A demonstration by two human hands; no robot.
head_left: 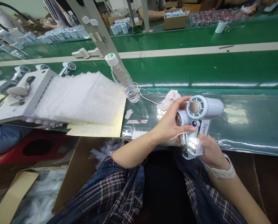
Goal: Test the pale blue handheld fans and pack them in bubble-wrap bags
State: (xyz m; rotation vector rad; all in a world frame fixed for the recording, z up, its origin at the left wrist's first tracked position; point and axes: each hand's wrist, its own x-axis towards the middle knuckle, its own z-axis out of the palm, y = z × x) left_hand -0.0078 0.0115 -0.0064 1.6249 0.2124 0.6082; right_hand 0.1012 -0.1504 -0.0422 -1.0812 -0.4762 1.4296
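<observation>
Pale-blue plastic barrel-headed gadgets (pixel 213 108) sat right of centre, left hand (pixel 168 126) kinda clamping them thumb-to-fingers, right hand (pixel 212 151) gripping lower down.

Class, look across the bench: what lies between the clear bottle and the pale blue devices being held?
The head view shows a thin white cable and a crumpled white tissue there, then the left hand gripping the pale blue devices.

The bottle (pixel 125 77) stands between the bubble-wrap stack (pixel 80 96) and the crumpled tissue (pixel 170 99).
</observation>
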